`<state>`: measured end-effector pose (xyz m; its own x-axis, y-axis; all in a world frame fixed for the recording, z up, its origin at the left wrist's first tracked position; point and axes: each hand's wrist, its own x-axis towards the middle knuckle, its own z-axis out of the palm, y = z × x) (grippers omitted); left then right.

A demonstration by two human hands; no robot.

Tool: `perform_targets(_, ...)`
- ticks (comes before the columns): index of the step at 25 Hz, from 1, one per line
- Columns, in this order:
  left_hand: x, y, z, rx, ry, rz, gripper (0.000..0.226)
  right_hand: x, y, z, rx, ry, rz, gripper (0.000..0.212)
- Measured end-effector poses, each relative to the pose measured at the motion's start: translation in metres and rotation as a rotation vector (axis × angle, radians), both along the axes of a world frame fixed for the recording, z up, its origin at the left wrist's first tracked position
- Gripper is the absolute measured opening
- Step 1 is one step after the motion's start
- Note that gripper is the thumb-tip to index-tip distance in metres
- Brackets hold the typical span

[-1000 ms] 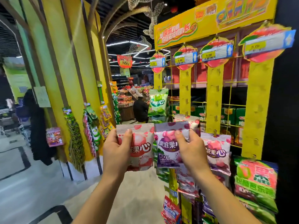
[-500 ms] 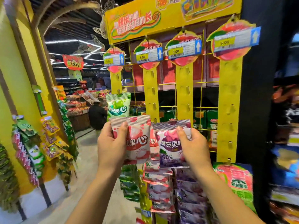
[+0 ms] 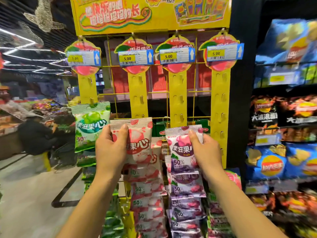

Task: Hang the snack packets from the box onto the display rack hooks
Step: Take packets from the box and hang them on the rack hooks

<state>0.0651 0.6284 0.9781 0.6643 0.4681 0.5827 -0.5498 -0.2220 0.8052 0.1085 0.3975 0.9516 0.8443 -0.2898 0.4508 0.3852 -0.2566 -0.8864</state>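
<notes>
Blue potato-chip bags (image 3: pixel 269 164) and black potato-chip bags (image 3: pixel 264 114) fill the right side. At left, a person in dark clothing (image 3: pixel 34 136) sits on a yellow plastic stool (image 3: pixel 46 159), beneath zigzag white strip lights (image 3: pixel 25 47).

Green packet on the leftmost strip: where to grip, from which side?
Probably the flat ribbed top seal of the green packet, left of its hook hole, pinched front-to-back, coming from the left. It hangs upright and face-on, and the left hand with its red packet crowds the right edge.
</notes>
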Motion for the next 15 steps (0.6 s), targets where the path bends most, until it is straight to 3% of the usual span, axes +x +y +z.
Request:
perform_targets(10, 0.012, 0.011, -0.001, -0.077, 0.011, -0.088, 0.016, 0.011, 0.005, -0.018, -0.028, 0.007, -0.071, 0.057)
perform_targets(15, 0.014, 0.009, -0.003, -0.07, 0.002, -0.091, 0.016, 0.007, 0.004, -0.023, -0.055, -0.011, -0.075, 0.05)
